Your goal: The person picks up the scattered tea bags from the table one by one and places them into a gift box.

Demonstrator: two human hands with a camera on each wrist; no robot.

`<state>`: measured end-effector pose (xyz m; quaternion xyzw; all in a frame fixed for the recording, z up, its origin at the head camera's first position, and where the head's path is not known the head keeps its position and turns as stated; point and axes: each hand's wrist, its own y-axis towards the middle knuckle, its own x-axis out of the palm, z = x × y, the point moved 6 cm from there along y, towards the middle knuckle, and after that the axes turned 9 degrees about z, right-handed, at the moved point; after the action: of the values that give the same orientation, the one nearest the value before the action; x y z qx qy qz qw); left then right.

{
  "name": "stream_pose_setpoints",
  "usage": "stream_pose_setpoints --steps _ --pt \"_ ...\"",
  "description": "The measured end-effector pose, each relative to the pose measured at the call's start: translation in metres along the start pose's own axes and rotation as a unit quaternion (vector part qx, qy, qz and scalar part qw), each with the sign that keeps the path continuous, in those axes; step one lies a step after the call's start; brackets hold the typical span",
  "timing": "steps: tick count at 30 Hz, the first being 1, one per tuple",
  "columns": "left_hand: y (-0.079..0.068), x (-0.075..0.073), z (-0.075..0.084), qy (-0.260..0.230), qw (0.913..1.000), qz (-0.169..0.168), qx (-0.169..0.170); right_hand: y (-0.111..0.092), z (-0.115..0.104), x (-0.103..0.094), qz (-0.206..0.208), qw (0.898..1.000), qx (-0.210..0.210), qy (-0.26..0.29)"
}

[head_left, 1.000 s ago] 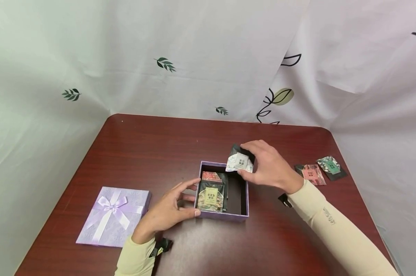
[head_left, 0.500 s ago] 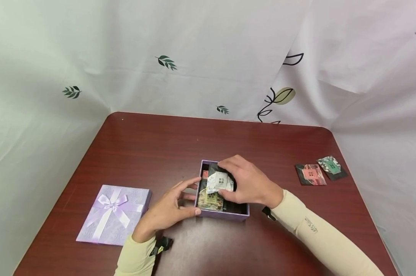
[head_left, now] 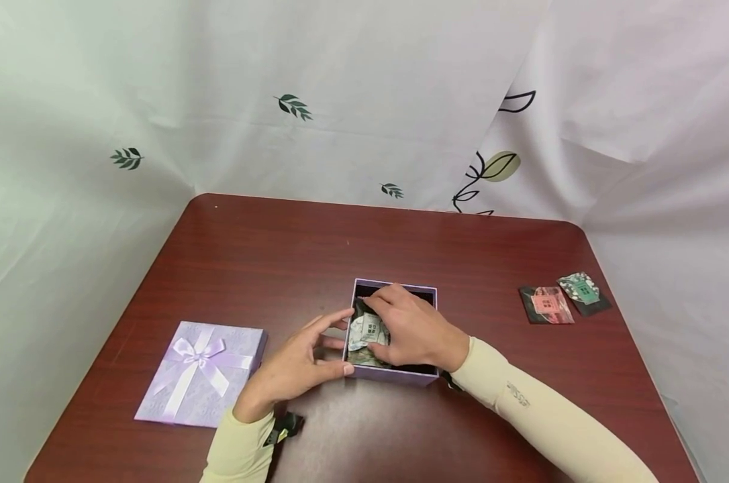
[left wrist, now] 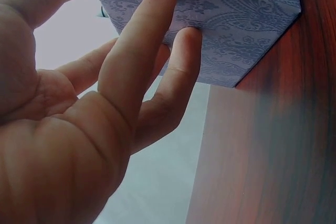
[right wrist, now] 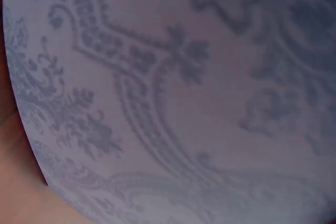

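Note:
In the head view, an uncovered lilac box (head_left: 395,377) stands on the table. My left hand (head_left: 295,367) is beside it, fingertips touching the left wall and thumb at the near left corner. Those fingertips rest against the patterned box wall (left wrist: 231,35) in the left wrist view. Inside the box, my right hand (head_left: 414,329) pinches a black-and-white sachet (head_left: 369,329) between thumb and fingers, at the left half. Part of another sachet (head_left: 364,358) shows below it; the rest is hidden. The box wall (right wrist: 157,103) fills most of the right wrist view.
The lilac box lid (head_left: 198,376) with a ribbon bow lies at the left of the table (head_left: 280,241). To the right lie a red sachet (head_left: 546,305) and a green sachet (head_left: 584,292), close together. White cloth (head_left: 231,87) hangs behind the table.
My right hand has carried the black-and-white sachet from above the box's far right corner leftward and down into the box. The left hand stays at the box's left side.

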<state>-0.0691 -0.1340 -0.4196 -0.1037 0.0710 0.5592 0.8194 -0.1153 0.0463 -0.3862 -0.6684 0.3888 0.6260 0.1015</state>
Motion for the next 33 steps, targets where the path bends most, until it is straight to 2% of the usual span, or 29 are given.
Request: stream_pose_setpoints --steps 9,17,23,33 --pt "0.001 0.0 0.0 -0.001 1.0 -0.003 -0.004 0.004 0.0 0.011 -0.054 0.998 0.016 -0.019" --pt "0.001 0.0 -0.002 0.006 0.9999 0.001 0.01 0.005 0.001 0.01 -0.071 0.997 0.024 -0.006" --pt "0.001 -0.001 -0.001 0.008 1.0 0.004 0.002 0.001 0.009 -0.013 -0.048 0.996 0.058 0.039" --pt "0.003 0.0 -0.002 -0.001 1.0 0.006 0.002 -0.023 0.039 -0.06 0.008 0.992 0.12 0.028"
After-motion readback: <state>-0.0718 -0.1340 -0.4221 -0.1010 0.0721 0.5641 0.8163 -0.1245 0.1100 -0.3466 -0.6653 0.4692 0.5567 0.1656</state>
